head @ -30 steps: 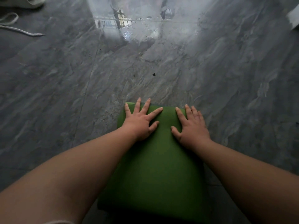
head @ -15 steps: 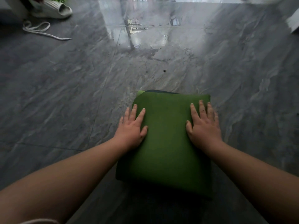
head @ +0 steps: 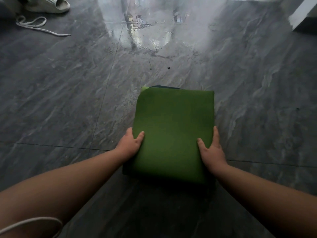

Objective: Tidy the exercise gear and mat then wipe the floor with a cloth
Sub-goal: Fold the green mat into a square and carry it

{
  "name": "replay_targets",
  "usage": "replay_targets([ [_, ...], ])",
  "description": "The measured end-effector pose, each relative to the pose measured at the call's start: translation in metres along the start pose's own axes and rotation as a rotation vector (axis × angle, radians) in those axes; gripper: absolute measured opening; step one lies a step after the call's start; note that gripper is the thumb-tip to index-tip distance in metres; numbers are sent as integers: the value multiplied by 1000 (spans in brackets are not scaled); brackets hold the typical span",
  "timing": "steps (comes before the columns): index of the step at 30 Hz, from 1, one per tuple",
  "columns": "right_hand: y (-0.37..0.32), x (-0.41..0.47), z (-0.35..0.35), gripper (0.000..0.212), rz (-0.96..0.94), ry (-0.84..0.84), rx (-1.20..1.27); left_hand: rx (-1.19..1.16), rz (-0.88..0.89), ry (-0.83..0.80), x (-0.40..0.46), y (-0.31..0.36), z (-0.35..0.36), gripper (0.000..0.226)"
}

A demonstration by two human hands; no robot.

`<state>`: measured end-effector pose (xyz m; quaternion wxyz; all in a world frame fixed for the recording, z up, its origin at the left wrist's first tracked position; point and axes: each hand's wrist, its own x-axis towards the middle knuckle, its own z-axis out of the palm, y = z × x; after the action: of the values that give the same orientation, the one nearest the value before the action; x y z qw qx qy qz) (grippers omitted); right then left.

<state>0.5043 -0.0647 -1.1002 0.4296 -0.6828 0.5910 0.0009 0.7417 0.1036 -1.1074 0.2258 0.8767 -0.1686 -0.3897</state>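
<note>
A folded green mat (head: 173, 127) lies as a thick square on the grey marble floor (head: 68, 100), a darker layer showing at its far edge. My left hand (head: 130, 145) grips its left side, thumb on top and fingers tucked under the edge. On the opposite side my right hand (head: 211, 150) holds the mat the same way, thumb lying on the green surface. Both forearms reach in from the bottom of the view.
A pale slipper (head: 51, 5) and a white cord (head: 36, 26) lie at the far left. A white furniture edge (head: 301, 12) stands at the far right. Two small dark specks (head: 168, 67) sit on the glossy floor beyond the mat. A white cord (head: 34, 224) hangs by my left arm.
My hands lay flat on top of the mat; they have slid outward to its two sides and now grip the edges. The view has pulled back.
</note>
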Motion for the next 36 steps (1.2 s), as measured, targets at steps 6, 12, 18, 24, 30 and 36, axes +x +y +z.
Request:
replay_targets([
  [6, 4, 5, 1, 72, 67, 11, 36, -46, -17, -4, -3, 4, 2, 66],
  [12, 14, 17, -3, 76, 39, -3, 131, -138, -87, 24, -2, 10, 11, 61],
  [18, -10, -4, -47, 59, -33, -15, 286, -160, -74, 73, -42, 35, -10, 53],
  [24, -64, -86, -133, 47, -47, -18, 380, -252, -23, 120, -142, 93, -69, 47],
  [30, -170, -184, -269, 51, -95, -37, 310, -208, 55, 185, -275, 203, -172, 52],
  [36, -275, -306, -417, 47, -113, 93, 280, -160, 139, 119, -408, 331, -283, 55],
])
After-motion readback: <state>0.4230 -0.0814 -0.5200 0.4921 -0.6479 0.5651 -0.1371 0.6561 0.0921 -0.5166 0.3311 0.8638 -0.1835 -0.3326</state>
